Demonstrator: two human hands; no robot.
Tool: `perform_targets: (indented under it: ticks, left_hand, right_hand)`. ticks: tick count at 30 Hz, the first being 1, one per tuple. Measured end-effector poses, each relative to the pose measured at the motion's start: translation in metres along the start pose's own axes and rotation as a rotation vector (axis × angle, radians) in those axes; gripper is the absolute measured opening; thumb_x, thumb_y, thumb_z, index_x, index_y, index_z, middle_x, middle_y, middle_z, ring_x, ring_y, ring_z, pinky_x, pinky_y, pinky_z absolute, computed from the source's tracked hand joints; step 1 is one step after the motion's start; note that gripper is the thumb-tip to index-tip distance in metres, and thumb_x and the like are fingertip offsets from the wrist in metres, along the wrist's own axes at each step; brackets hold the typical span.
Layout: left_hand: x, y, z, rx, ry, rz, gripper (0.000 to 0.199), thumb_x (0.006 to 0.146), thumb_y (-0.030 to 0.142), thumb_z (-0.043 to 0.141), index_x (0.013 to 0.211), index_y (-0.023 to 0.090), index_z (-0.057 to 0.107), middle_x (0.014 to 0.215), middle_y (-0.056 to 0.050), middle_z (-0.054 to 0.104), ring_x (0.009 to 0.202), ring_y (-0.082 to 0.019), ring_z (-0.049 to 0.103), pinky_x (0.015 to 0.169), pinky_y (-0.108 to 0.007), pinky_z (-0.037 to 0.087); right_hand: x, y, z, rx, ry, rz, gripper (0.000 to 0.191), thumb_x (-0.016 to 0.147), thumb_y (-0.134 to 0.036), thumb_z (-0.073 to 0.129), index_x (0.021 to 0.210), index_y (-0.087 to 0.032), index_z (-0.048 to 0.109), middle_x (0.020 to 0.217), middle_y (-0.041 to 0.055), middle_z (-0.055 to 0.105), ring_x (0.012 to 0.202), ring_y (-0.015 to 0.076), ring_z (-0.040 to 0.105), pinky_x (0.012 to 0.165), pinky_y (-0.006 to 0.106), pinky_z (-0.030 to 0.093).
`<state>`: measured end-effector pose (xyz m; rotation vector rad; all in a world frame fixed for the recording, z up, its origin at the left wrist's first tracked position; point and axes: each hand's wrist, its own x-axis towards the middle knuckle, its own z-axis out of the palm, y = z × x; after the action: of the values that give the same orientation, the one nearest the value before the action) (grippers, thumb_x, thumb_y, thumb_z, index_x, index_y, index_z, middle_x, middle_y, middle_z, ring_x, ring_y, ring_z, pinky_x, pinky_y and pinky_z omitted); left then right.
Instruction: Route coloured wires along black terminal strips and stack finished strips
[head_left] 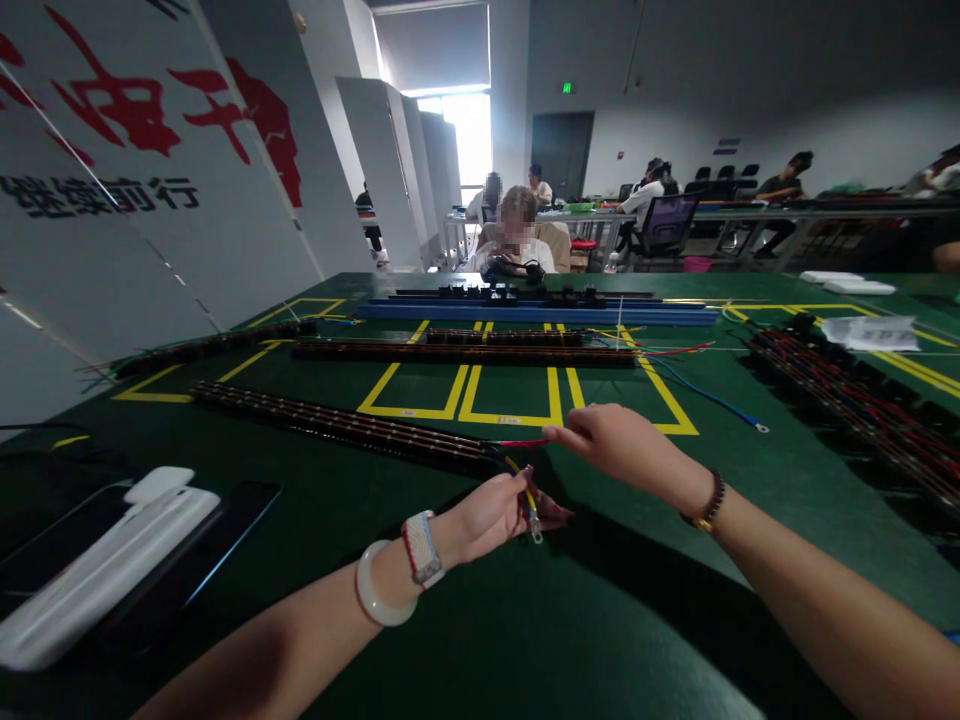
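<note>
A long black strip with copper-coloured lines (345,425) lies slantwise on the green table, its right end close to both hands. My left hand (499,515) is closed round a yellow-green wire with a metal ring lug (535,528), which hangs past the fingers. My right hand (626,445) pinches the end of a red wire (521,443) that comes out of the same strip end. Some fingertips of the left hand lie behind the wires.
Beyond are a second long strip (465,352), a blue rail (540,313) and a blue wire with a lug (709,398). Wired black assemblies (862,400) lie at the right. White devices (112,570) and a dark phone (202,560) lie at the left. A person (517,235) sits opposite.
</note>
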<state>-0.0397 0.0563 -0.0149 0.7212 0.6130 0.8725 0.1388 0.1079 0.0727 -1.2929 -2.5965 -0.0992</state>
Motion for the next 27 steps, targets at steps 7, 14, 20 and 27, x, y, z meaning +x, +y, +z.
perform_targets:
  ticks: [7, 14, 20, 27]
  left_hand:
    - [-0.005, 0.002, 0.004, 0.023, 0.181, -0.035, 0.022, 0.087, 0.032, 0.051, 0.083, 0.011, 0.05, 0.077, -0.004, 0.058, 0.069, -0.01, 0.058, 0.07, -0.025, 0.045]
    - [-0.005, 0.001, 0.004, -0.193, 0.122, 0.027, 0.018, 0.086, 0.021, 0.042, 0.084, 0.009, 0.055, 0.075, -0.005, 0.06, 0.069, -0.011, 0.059, 0.077, -0.027, 0.048]
    - [-0.001, -0.004, 0.003, -0.009, 0.127, 0.124, 0.019, 0.088, 0.026, 0.046, 0.09, 0.009, 0.054, 0.084, -0.009, 0.063, 0.078, -0.017, 0.063, 0.086, -0.04, 0.047]
    - [0.009, -0.012, -0.012, 0.065, -0.028, 0.169, 0.035, 0.08, 0.04, 0.059, 0.091, 0.008, 0.051, 0.079, -0.012, 0.063, 0.083, -0.025, 0.065, 0.089, -0.049, 0.045]
  right_hand:
    - [-0.036, -0.061, 0.016, -0.185, -0.275, -0.227, 0.029, 0.086, -0.04, 0.051, 0.088, -0.015, 0.066, 0.076, 0.008, 0.066, 0.064, 0.0207, 0.062, 0.05, 0.026, 0.035]
    - [-0.029, -0.051, 0.021, -0.251, -0.138, -0.158, 0.028, 0.092, -0.028, 0.04, 0.087, -0.014, 0.064, 0.08, 0.013, 0.064, 0.07, 0.0232, 0.062, 0.053, 0.028, 0.038]
    - [-0.018, -0.048, 0.007, -0.203, -0.114, -0.116, 0.033, 0.092, -0.035, 0.041, 0.08, -0.015, 0.063, 0.078, 0.0111, 0.064, 0.064, 0.0196, 0.059, 0.051, 0.028, 0.029]
    - [0.018, -0.065, -0.003, -0.208, 0.071, -0.129, 0.036, 0.093, -0.033, 0.036, 0.08, -0.013, 0.062, 0.077, 0.0108, 0.063, 0.062, 0.0187, 0.058, 0.05, 0.027, 0.025]
